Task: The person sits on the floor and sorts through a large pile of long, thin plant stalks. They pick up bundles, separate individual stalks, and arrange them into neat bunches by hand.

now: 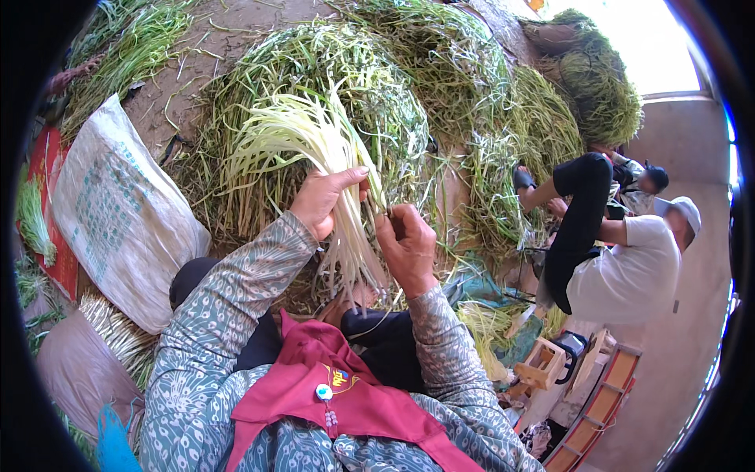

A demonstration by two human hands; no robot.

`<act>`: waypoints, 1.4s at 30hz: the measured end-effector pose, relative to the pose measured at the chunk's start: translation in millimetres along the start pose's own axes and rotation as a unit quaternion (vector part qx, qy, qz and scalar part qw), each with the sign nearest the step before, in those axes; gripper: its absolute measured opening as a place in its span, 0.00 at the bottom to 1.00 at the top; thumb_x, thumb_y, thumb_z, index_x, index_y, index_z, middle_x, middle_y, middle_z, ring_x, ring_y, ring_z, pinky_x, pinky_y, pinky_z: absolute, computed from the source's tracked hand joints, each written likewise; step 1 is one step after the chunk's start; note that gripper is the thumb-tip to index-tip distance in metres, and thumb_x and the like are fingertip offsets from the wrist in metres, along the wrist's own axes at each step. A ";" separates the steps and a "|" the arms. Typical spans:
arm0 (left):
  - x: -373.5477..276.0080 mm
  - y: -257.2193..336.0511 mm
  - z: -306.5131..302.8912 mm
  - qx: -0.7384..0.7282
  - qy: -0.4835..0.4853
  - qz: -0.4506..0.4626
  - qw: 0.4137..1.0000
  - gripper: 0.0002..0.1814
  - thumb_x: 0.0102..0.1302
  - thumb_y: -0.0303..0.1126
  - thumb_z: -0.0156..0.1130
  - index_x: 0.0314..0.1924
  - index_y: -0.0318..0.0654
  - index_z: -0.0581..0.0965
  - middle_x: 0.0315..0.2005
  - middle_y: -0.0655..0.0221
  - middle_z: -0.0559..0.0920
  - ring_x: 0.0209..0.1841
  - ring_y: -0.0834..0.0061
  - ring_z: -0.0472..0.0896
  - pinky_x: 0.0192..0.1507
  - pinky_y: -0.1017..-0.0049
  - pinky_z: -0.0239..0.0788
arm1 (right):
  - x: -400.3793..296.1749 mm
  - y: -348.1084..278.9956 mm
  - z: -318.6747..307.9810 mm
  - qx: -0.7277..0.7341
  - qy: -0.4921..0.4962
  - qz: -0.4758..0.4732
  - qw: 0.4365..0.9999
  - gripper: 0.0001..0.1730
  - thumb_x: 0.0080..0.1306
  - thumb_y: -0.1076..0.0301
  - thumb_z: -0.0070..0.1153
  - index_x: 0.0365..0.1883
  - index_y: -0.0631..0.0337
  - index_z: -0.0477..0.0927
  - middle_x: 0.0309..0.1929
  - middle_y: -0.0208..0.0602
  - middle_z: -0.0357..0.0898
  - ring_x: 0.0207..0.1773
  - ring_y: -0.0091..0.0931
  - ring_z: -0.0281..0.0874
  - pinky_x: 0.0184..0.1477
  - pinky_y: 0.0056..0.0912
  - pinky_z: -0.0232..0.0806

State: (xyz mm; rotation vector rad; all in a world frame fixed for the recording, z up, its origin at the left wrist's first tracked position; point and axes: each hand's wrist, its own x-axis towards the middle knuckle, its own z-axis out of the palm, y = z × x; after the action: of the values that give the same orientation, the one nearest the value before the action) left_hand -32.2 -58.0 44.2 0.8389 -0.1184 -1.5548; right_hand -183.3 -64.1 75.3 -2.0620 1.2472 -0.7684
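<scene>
A bunch of pale yellow-green leafy stalks (pixel 339 138) is gripped in my left hand (pixel 324 200), the thumb lying across it. Its leaves fan up and to the left, and its whitish lower ends hang over my legs. My right hand (pixel 407 242) is just to the right, with thumb and forefinger pinched on a thin stalk (pixel 377 192) at the bunch's right side. Behind both hands lies a large heap of green and dry stalks (pixel 318 65).
A white woven sack (pixel 124 218) lies at the left, near a brown cloth (pixel 88 371) and cut stalks (pixel 118 333). More heaps (pixel 519 124) stand at the upper right. Two people sit at the right, one in a white shirt (pixel 631 271). A wooden stool (pixel 540 363) and a ladder-like frame (pixel 596 407) are lower right.
</scene>
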 end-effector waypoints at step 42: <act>-7.8 20.1 -20.1 -0.081 0.037 0.042 0.995 0.13 0.52 0.25 0.61 0.38 0.35 0.72 0.29 0.68 0.75 0.30 0.75 0.75 0.34 0.76 0.71 | -11.8 101.4 -61.1 -0.289 -0.120 0.058 0.948 0.18 0.53 0.70 0.50 0.45 0.54 0.69 0.49 0.40 0.66 0.45 0.39 0.70 0.45 0.38 0.64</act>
State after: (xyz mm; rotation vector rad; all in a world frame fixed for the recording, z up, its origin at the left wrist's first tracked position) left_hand -4.9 -46.9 43.7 0.7527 0.0258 -1.4315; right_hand -289.1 -103.6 38.0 -2.4096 1.5614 -0.0793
